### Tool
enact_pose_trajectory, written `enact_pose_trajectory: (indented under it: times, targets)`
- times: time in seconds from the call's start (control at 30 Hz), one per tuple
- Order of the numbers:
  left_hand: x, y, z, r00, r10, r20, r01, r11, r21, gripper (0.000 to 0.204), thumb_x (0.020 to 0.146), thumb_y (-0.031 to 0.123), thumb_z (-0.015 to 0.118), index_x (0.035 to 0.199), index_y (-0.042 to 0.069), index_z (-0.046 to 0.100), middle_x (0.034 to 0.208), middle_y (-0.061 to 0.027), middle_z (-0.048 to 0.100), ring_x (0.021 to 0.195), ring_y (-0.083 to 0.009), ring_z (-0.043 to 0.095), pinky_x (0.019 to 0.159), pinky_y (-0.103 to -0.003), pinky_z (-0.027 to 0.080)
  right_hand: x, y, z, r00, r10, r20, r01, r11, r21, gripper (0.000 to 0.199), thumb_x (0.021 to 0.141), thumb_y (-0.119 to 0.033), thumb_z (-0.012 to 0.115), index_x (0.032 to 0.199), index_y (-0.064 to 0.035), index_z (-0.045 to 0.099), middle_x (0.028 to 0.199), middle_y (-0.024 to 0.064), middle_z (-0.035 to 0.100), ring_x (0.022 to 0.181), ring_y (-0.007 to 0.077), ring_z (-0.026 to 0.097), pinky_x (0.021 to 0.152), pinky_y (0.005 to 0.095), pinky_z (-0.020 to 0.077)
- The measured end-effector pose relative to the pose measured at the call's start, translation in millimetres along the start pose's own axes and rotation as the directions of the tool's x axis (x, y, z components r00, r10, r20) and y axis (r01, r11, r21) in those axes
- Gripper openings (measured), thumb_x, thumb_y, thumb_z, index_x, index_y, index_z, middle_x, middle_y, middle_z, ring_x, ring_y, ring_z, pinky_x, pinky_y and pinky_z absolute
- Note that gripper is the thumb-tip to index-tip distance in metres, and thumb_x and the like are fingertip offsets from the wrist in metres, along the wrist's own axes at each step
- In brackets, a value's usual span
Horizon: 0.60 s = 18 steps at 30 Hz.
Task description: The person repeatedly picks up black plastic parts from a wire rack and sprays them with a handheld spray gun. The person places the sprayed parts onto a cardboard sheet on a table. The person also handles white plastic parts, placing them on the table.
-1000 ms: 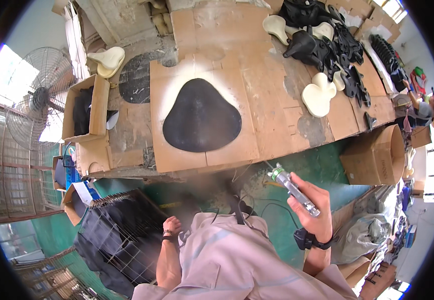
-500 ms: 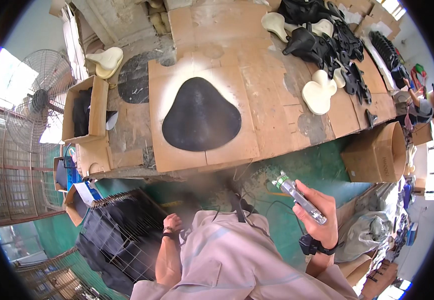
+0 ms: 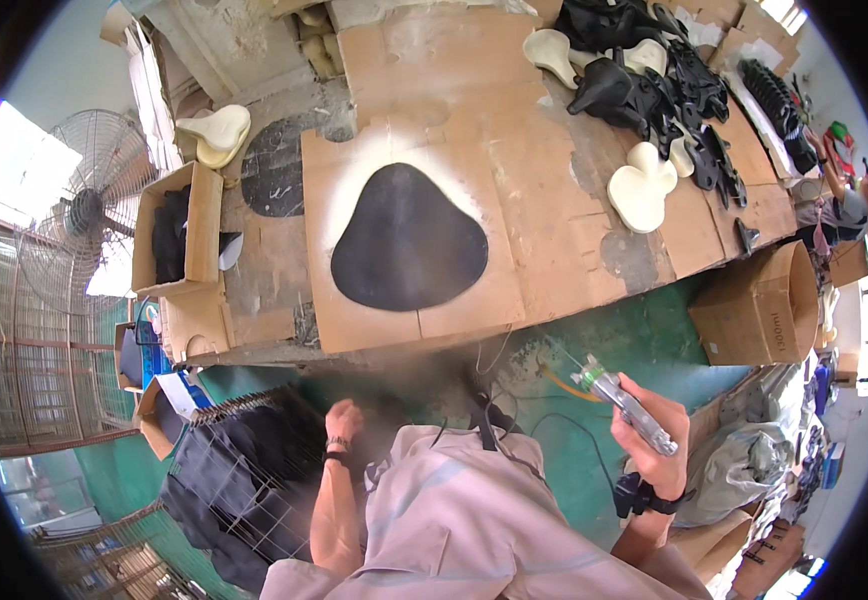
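Observation:
My right hand (image 3: 652,430) is wrapped round a spray gun (image 3: 626,405) with a shiny metallic body and a green ring near its nozzle. Its nozzle points up and left, over the floor in front of the table, and a faint streak shows ahead of the tip. My left hand (image 3: 344,421) is curled into a loose fist, no object visible in it, beside a wire basket of black sheets (image 3: 244,480). On a cardboard sheet (image 3: 364,330) on the table lies a flat black saddle-shaped piece (image 3: 409,245). White overspray surrounds its upper edge.
Cream saddle-shaped pads (image 3: 642,188) and black saddle parts (image 3: 619,95) lie at the table's right. A cardboard box (image 3: 204,235) holding black pieces stands at its left, near a fan (image 3: 84,210). A tall carton (image 3: 749,310) and a co-worker (image 3: 844,210) are at right.
My right hand has moved slightly right and down with the spray gun. My left hand has risen a little. The view has shifted slightly; the black piece lies as before.

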<state>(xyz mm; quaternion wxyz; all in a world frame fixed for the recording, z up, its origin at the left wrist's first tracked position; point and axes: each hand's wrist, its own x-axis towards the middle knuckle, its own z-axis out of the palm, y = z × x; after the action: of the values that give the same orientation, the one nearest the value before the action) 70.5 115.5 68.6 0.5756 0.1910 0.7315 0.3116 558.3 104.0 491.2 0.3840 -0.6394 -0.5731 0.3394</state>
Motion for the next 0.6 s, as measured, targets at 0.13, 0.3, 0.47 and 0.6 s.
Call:
enact_pose_trajectory:
  times: [0.13,0.3,0.47,0.6]
  targets:
    - [22,64,38,0.96,0.276,0.053,-0.277,0.961,0.01,0.026,0.091,0.008,0.061,0.117,0.003,0.063,0.091,-0.007,0.068,0.072,-0.0141,0.065,0.061,-0.027,0.055,-15,23,2,0.981,0.139,-0.132,-0.147,0.988,-0.048,0.047,0.079,-0.006,0.072,0.123,0.0065,0.063,0.087,0.0165,0.068,0.071,0.0204,0.063,0.069,0.0282,0.0493]
    - [89,128,97,0.82,0.564,-0.103,-0.512,0.801,0.31,0.014,0.088,0.012,0.065,0.099,0.004,0.07,0.077,-0.0067,0.068,0.069,-0.0184,0.064,0.062,-0.032,0.051,-17,9,17,0.994,0.064,0.087,-0.066,0.998,0.018,0.049,0.079,-0.005,0.073,0.125,0.0057,0.062,0.088,0.0163,0.069,0.07,0.0223,0.063,0.071,0.029,0.0498]
    - [113,172,144,0.731,0.638,-0.243,-0.446,0.716,0.537,0.029,0.079,0.022,0.076,0.104,0.011,0.068,0.089,-0.0104,0.069,0.086,-0.0293,0.066,0.079,-0.041,0.052,-13,3,17,0.993,0.093,0.077,-0.092,0.996,-0.016,0.052,0.075,-0.001,0.074,0.125,0.0043,0.062,0.086,0.0165,0.067,0.07,0.0247,0.063,0.068,0.0306,0.049]
    - [84,200,176,0.751,0.607,-0.26,-0.203,0.587,0.784,0.042,0.073,0.024,0.082,0.11,0.015,0.065,0.101,-0.0096,0.066,0.099,-0.0304,0.064,0.086,-0.043,0.051,-26,14,-1,0.991,0.135,-0.003,-0.135,0.989,-0.058,0.055,0.072,0.002,0.074,0.126,0.0003,0.063,0.085,0.016,0.067,0.068,0.0278,0.063,0.066,0.0311,0.0492]
